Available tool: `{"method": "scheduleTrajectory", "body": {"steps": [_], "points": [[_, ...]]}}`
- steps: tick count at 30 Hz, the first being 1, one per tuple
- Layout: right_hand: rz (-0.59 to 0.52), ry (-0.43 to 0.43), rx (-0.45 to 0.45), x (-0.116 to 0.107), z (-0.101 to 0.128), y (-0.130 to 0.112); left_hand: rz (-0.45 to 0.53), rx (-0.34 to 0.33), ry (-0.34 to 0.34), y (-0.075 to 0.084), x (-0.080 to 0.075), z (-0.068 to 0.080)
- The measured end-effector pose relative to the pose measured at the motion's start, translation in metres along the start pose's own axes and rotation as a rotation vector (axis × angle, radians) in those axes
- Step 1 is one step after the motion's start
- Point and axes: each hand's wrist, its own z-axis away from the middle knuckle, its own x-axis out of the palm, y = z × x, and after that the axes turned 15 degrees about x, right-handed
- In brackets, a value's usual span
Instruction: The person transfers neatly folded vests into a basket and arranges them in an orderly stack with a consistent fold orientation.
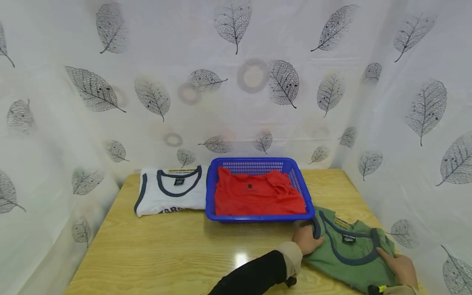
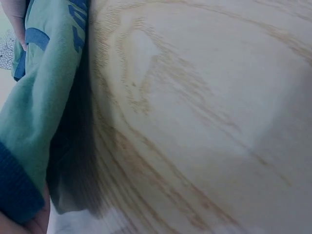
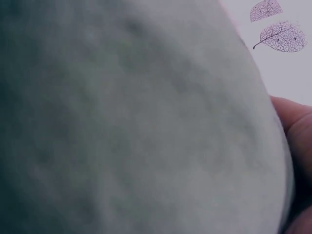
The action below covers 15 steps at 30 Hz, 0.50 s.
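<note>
A folded green shirt (image 1: 350,254) with dark blue trim lies at the table's front right. My left hand (image 1: 309,240) grips its left edge by the sleeve, thumb on top of the cloth. My right hand (image 1: 398,264) holds its right edge, thumb lying across the collar side. In the left wrist view the green shirt (image 2: 44,97) hangs along the left over the wooden table (image 2: 195,122). The right wrist view is filled by the green cloth (image 3: 136,122), with a finger (image 3: 295,126) at the right edge.
A blue plastic basket (image 1: 210,192) holding a folded red shirt (image 1: 258,196) stands mid-table, just behind the green shirt. A folded white shirt (image 1: 169,190) with dark trim lies to its left. Leaf-print curtains (image 1: 236,82) close in the table on three sides.
</note>
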Motion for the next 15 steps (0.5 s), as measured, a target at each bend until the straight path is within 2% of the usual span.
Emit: {"method": "scheduleTrajectory", "body": {"steps": [5,10,15], "points": [[-0.080,0.039,-0.048,-0.002,0.004,0.003,-0.043,0.059,-0.017,0.010,-0.006,0.003],[-0.087,0.074,-0.090,-0.009,0.004,0.005,-0.059,0.129,-0.026,0.019,-0.009,0.003],[-0.055,-0.001,-0.038,-0.020,0.005,0.006,-0.026,0.134,-0.023,0.029,-0.014,0.002]]}}
